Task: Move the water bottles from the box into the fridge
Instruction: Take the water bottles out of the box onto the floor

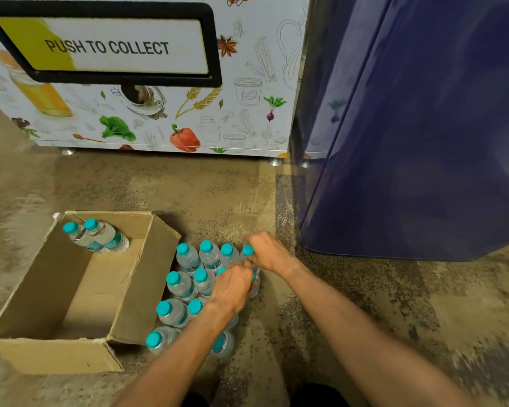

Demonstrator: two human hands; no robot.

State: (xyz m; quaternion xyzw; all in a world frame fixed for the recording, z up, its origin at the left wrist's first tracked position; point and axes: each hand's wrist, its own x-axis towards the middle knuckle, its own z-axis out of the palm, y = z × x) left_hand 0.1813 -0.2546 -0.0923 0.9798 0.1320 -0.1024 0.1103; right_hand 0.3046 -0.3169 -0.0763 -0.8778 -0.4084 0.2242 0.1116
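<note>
An open cardboard box (41, 292) sits on the floor at lower left with two teal-capped water bottles (99, 236) standing in its far corner. Several more clear bottles (185, 259) stand in a cluster on the floor just right of the box. My left hand (231, 287) is closed over a bottle in the middle of the cluster, hiding its cap. My right hand (269, 254) grips the neck of the far right bottle (248, 250), whose teal cap shows beside the fingers. The dark blue fridge (409, 127) stands shut at upper right.
A white vending machine (147, 113) with food drawings and a "PUSH TO COLLECT" flap stands behind the box, left of the fridge. The floor is mottled brown stone. My legs are at the bottom edge.
</note>
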